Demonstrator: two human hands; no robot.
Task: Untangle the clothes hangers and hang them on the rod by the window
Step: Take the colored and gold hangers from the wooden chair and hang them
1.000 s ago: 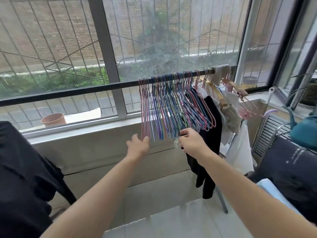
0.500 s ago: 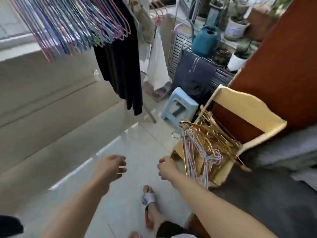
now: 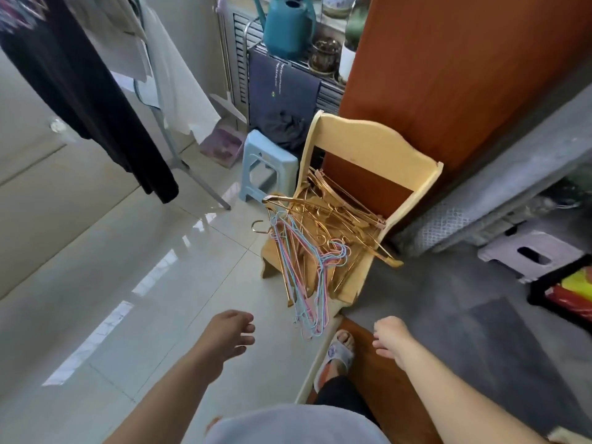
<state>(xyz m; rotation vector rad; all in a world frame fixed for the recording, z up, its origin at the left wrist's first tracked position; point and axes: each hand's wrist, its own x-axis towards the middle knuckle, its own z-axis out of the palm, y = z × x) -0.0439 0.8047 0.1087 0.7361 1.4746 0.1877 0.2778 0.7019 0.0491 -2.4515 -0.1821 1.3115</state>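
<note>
Hangers: a tangled heap of gold metal clothes hangers lies on the seat of a pale yellow wooden chair at 12 o'clock; thin pastel pink-and-blue wire hangers spill off its front edge.
Left hand: at 7 o'clock, fingers loosely curled, holding nothing.
Right hand: at 5 o'clock, relaxed, empty, clear of the hangers.
Around: light blue plastic stool at 11 o'clock; black hanging garment at 10.
</note>
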